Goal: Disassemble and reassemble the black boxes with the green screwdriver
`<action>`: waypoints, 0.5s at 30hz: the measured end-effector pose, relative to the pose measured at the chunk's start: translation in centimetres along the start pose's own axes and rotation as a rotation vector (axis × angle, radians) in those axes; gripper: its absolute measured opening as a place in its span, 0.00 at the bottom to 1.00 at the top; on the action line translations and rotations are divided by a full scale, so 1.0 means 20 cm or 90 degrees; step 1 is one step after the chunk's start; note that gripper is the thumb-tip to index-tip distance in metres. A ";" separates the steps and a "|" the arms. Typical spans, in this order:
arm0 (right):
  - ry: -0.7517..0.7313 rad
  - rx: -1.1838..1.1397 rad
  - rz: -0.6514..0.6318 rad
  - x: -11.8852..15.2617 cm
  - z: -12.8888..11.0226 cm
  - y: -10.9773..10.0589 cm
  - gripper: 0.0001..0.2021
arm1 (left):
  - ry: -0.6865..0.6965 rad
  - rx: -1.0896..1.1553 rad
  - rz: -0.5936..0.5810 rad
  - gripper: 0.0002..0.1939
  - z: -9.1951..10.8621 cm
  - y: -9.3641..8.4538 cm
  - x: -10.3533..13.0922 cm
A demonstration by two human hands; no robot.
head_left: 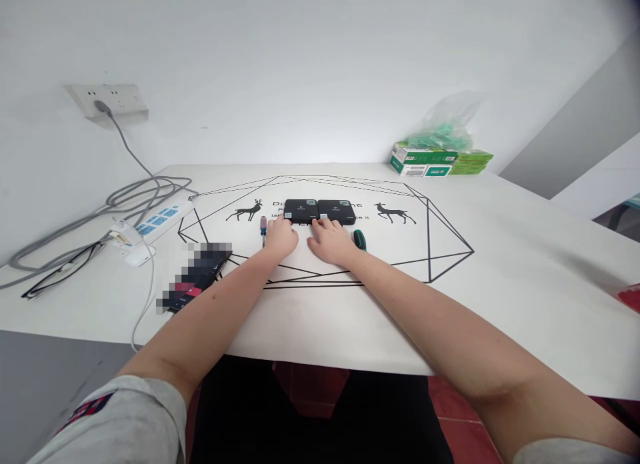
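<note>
Two flat black boxes, a left one and a right one, lie side by side on the printed mat. My left hand rests at the near edge of the left box, its fingers curled and largely hidden. My right hand lies by the near edges of both boxes, with its fingers apart and nothing in its grasp. A screwdriver with a red and blue handle is just left of my left hand. Beside my right hand sits a green and black handle, partly covered by my wrist.
At the left are a white power strip, coiled grey cable, glasses and a partly blurred phone-like device. Green and white boxes under a plastic bag stand at the back right, against the wall.
</note>
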State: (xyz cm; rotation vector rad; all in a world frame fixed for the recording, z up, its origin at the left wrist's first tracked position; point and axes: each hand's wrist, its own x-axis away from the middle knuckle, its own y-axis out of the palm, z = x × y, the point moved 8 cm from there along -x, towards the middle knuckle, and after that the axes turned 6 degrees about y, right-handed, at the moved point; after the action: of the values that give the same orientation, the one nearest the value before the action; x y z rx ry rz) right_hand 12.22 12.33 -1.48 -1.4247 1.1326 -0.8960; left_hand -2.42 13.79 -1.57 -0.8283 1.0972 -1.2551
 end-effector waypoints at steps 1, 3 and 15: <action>0.000 0.000 0.000 0.00 0.00 0.00 0.35 | 0.000 0.000 0.001 0.17 0.00 0.00 0.00; -0.001 -0.001 0.001 0.00 0.00 0.00 0.35 | -0.001 0.002 0.004 0.18 -0.01 0.00 -0.01; -0.013 -0.053 0.032 -0.01 0.03 -0.05 0.31 | -0.010 0.011 0.008 0.21 -0.02 -0.02 -0.01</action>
State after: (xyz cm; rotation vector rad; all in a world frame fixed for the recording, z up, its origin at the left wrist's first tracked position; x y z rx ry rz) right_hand 12.87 12.71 -0.61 -1.4630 1.1966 -0.8062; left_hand -2.85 13.88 -1.31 -0.8163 1.0757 -1.2439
